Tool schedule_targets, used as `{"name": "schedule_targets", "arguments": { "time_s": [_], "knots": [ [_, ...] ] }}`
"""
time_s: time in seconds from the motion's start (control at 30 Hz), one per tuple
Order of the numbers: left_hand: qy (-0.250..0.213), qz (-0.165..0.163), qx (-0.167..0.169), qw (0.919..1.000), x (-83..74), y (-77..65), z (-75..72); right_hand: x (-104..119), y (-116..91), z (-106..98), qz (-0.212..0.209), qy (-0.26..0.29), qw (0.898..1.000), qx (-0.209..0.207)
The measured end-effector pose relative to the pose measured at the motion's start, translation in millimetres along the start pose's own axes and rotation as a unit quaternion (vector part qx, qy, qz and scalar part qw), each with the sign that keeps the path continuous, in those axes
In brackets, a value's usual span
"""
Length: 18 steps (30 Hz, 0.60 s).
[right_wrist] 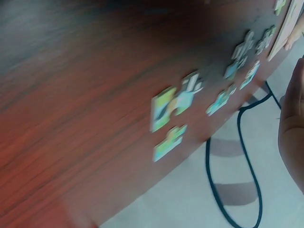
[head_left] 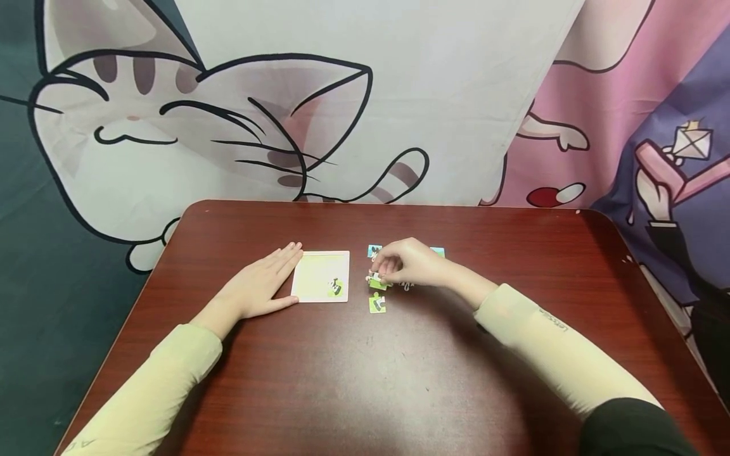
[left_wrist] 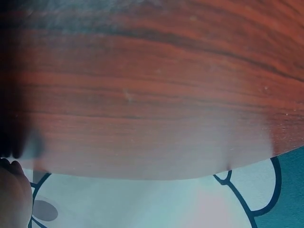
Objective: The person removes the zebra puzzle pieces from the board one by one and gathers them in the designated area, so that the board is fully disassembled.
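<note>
A square puzzle board [head_left: 319,278] with a pale face and raised rim lies on the table, one puzzle piece [head_left: 335,287] with a black-and-white animal in its lower right corner. My left hand [head_left: 259,285] rests flat beside the board, fingers straight, fingertips and thumb at its left edge. To the right of the board, my right hand [head_left: 413,265] has curled fingers and pinches a green-and-white puzzle piece [head_left: 377,282] between thumb and fingertips. The right hand [right_wrist: 292,128] shows only partly in the right wrist view, its fingertips out of frame.
A green loose piece [head_left: 377,304] lies nearer me, a blue one [head_left: 374,251] farther away. More pieces [right_wrist: 164,109] spread past the right hand, partly hidden by it in the head view. The brown table [head_left: 353,380] ends at a cat-print cloth [head_left: 445,114].
</note>
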<state>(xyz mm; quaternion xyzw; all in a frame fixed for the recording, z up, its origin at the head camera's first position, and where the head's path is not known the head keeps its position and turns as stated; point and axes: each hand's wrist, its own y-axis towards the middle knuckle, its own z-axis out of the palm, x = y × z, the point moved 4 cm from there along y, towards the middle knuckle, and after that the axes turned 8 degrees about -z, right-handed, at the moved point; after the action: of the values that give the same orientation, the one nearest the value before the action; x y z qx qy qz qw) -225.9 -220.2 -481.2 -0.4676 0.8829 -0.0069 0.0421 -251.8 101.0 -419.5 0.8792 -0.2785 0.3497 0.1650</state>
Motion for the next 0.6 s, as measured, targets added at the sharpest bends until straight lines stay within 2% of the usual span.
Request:
{"name": "schedule_targets", "arguments": {
  "time_s": [0.3,0.6],
  "knots": [
    [0.003,0.003,-0.003,1.0000,2.1,1.4,0.4,-14.4,-27.8,-5.1,0.013,0.008,1.000,0.017],
    [-0.001,0.003,0.001,1.0000,2.4,2.5,-2.1,-19.5,-46.5,-2.1,0.016,0.012,0.999,0.026]
  ]
}}
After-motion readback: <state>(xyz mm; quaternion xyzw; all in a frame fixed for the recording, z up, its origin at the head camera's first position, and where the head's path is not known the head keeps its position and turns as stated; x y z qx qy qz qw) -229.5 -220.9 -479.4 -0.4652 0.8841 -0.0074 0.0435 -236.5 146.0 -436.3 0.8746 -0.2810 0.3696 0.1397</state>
